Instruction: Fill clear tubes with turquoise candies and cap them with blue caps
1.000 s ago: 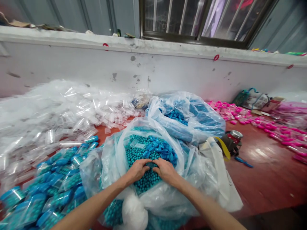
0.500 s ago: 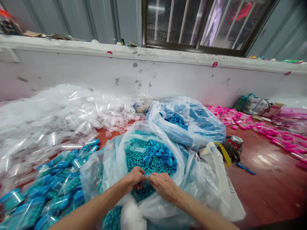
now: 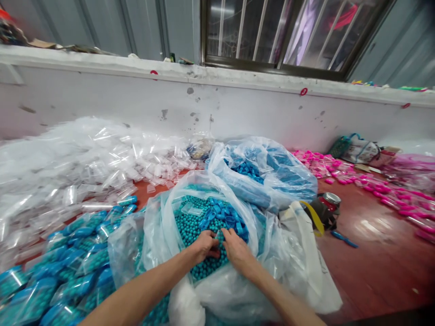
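Observation:
My left hand and my right hand are close together over an open clear plastic bag full of teal beads. The fingers of both hands are curled in toward each other. A small clear, shiny bit shows between the fingertips, too small to name. Just beyond my hands, blue plastic caps lie on the beads. Beside them on the beads rests a clear plastic container.
Bead-filled jars with blue lids lie at the left, below a large heap of clear containers. Behind stands a bag of blue caps. Pink pieces, a glass jar with a metal lid and a blue tool are at the right.
Both hands have moved slightly up and to the right, farther over the beads. Their fingertips, which met before, are now a little apart, with a clear bit showing between them.

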### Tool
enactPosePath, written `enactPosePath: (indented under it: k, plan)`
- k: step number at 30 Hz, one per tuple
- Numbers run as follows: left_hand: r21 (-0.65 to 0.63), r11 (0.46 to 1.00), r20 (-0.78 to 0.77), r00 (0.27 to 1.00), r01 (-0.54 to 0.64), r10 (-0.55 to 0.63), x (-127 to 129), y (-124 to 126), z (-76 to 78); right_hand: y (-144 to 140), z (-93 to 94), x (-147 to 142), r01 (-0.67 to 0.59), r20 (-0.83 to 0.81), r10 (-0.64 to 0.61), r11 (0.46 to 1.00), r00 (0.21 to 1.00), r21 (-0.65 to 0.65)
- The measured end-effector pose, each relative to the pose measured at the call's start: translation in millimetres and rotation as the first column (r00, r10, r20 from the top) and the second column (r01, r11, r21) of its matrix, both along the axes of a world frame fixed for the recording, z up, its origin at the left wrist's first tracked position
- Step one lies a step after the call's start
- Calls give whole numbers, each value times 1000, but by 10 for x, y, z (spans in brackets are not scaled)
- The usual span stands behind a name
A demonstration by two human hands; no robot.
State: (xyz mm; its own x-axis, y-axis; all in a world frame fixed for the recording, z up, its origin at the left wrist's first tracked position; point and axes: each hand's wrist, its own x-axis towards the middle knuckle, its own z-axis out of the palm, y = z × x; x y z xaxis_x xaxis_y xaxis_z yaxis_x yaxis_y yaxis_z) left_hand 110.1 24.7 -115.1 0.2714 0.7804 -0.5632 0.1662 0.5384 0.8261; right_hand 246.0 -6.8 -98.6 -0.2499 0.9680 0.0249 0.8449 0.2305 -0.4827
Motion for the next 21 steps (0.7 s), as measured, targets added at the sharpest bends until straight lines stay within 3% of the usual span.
enactPosePath:
  k: [2, 4, 6, 9, 13, 16, 19, 21]
  plan:
    - [-21, 1000, 99, 995, 0, 2, -17, -44, 64, 49, -15, 17, 58, -259, -89, 991, 962, -124]
    - [-41, 999, 183, 983, 23, -16, -66, -94, 122, 87, -14, 15, 59, -476, -205, 951, 855, -304]
    - [-42, 999, 271, 962, 34, -22, -126, -140, 161, 100, -7, -4, 22, -582, -285, 909, 761, -415]
    - [-11, 1000, 341, 940, 13, -8, -218, -205, 194, 84, 23, -16, -12, -609, -317, 881, 728, -473]
    - [5, 998, 335, 940, 68, -66, -362, -299, 248, 127, 230, 51, -116, -469, -167, 848, 867, -518]
    - [3, 1000, 368, 930, -10, 8, -453, -339, 281, 291, 489, 0, -38, -216, -38, 941, 976, -335]
    - [-40, 989, 392, 908, -142, 146, -490, -324, 246, 482, 618, -273, 146, 89, -139, 986, 986, -78]
    - [-68, 978, 370, 905, -200, 211, -496, -299, 172, 558, 568, -506, 228, 243, -211, 973, 947, -44]
